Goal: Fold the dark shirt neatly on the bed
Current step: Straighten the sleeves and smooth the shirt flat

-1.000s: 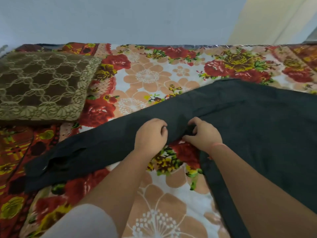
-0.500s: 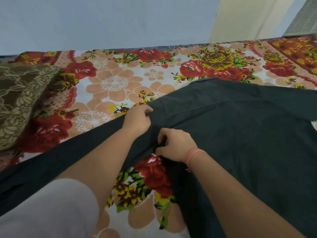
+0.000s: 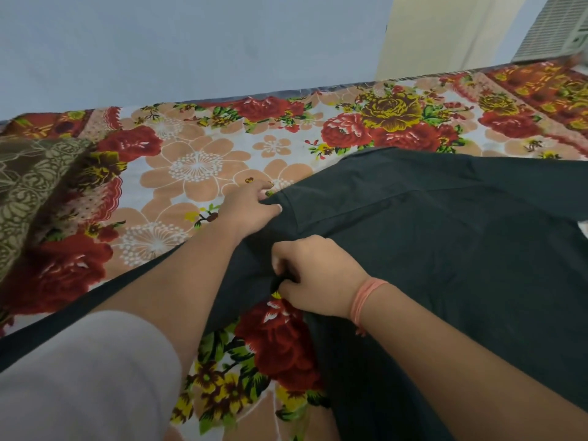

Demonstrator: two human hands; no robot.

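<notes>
The dark shirt (image 3: 445, 243) lies spread over the right half of the floral bed sheet (image 3: 197, 167), with one long sleeve running off to the lower left under my left arm. My left hand (image 3: 251, 208) pinches the shirt's fabric at the shoulder seam, at the upper edge where sleeve meets body. My right hand (image 3: 313, 276), with a pink band on the wrist, is closed on the cloth at the armpit corner, just below the left hand. The sleeve's far end is out of view.
A brown patterned pillow (image 3: 28, 186) lies at the left edge of the bed. A pale wall runs along the bed's far side, and a grilled white appliance (image 3: 553, 27) shows at the top right.
My left hand has slid up and away along the shoulder seam to the shirt's upper edge. My right hand keeps its grip at the armpit. The view has shifted right, hiding most of the pillow.
</notes>
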